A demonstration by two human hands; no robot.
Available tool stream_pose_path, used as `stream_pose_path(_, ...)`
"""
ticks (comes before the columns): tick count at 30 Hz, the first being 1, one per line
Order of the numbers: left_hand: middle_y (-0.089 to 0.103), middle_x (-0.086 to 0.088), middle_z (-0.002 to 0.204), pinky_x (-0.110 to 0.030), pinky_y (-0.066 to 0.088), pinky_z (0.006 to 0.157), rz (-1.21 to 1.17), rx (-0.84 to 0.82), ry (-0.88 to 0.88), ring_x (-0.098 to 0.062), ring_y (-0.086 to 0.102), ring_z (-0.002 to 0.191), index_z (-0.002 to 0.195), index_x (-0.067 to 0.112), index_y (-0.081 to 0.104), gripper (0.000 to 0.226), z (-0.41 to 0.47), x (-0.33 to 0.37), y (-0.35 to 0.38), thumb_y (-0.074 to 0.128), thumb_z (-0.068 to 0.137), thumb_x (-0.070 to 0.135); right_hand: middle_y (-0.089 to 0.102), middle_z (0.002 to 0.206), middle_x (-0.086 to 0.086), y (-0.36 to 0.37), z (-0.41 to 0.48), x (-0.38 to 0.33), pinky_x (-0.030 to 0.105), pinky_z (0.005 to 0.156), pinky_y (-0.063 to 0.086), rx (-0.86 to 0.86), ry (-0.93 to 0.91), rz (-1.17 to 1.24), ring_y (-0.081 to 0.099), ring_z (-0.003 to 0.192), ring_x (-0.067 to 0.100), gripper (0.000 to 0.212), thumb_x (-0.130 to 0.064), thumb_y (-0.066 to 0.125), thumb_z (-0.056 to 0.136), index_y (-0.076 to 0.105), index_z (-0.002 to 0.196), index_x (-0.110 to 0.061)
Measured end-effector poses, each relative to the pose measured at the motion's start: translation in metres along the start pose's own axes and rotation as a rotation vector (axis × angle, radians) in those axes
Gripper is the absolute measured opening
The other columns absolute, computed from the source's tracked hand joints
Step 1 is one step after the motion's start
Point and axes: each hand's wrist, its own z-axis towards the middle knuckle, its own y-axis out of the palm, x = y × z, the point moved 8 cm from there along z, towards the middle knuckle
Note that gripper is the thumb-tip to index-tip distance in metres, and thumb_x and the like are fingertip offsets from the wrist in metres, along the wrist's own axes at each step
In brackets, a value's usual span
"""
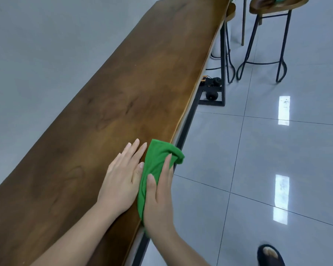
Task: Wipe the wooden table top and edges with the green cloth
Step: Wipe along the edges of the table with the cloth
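A long dark wooden table top (123, 96) runs from the lower left to the upper right. The green cloth (156, 160) lies draped over the table's right edge, near me. My right hand (160, 200) is wrapped over the cloth at that edge, thumb on top, fingers curling down the side. My left hand (123, 177) lies flat on the wood just left of the cloth, fingers spread slightly, its thumb touching the cloth.
A black metal frame (186, 121) runs under the table's right edge. Two bar stools (265, 35) stand at the far right on the glossy grey tiled floor (258, 150). A small wheeled toy vehicle (211, 83) sits beneath the table. A slippered foot (270, 255) shows at the bottom right.
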Motion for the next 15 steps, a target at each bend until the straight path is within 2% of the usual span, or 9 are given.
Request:
stream_pose_path(4, 0.010, 0.025, 0.182, -0.038, 0.012, 0.136, 0.008, 0.002, -0.017, 0.002, 0.002, 0.168, 0.175, 0.045, 0.020, 0.059, -0.042, -0.012, -0.003, 0.012, 0.117, 0.054, -0.025, 0.164, -0.053, 0.029, -0.077, 0.014, 0.005, 0.120, 0.005, -0.019, 0.066, -0.037, -0.011, 0.152, -0.028, 0.067, -0.061, 0.026, 0.112, -0.025, 0.152, -0.078)
stream_pose_path(8, 0.010, 0.027, 0.182, -0.042, 0.016, 0.137, 0.010, 0.011, -0.046, 0.002, 0.001, 0.168, 0.174, 0.047, 0.020, 0.060, -0.050, -0.014, -0.005, 0.010, 0.116, 0.055, -0.028, 0.163, -0.052, 0.027, -0.078, 0.012, -0.008, 0.110, 0.007, -0.028, 0.053, -0.075, -0.011, 0.147, -0.033, 0.067, -0.064, 0.024, 0.111, -0.028, 0.150, -0.078)
stream_pose_path(11, 0.010, 0.026, 0.182, -0.044, 0.018, 0.138, 0.017, 0.004, -0.063, 0.003, 0.001, 0.167, 0.174, 0.047, 0.020, 0.061, -0.047, -0.011, -0.007, 0.009, 0.115, 0.056, -0.024, 0.165, -0.052, 0.007, -0.026, 0.000, -0.003, 0.112, -0.001, -0.039, 0.010, -0.049, -0.018, 0.150, -0.028, 0.066, -0.060, 0.028, 0.116, -0.022, 0.158, -0.073)
stream_pose_path(13, 0.011, 0.026, 0.181, -0.046, 0.019, 0.137, 0.021, -0.003, -0.079, 0.004, 0.001, 0.167, 0.173, 0.048, 0.023, 0.061, -0.047, -0.010, -0.008, 0.009, 0.114, 0.059, -0.023, 0.174, -0.039, -0.011, 0.027, -0.010, 0.004, 0.114, -0.005, -0.018, -0.022, -0.062, -0.024, 0.149, -0.027, 0.068, -0.052, 0.030, 0.119, -0.019, 0.165, -0.063)
stream_pose_path(15, 0.012, 0.027, 0.181, -0.048, 0.020, 0.137, 0.020, -0.012, -0.107, 0.004, 0.002, 0.167, 0.173, 0.048, 0.025, 0.066, -0.045, -0.009, -0.009, 0.005, 0.112, 0.063, -0.019, 0.182, -0.021, -0.031, 0.090, -0.021, 0.016, 0.121, -0.002, 0.008, -0.026, -0.094, -0.023, 0.153, -0.022, 0.070, -0.043, 0.032, 0.121, -0.016, 0.171, -0.051)
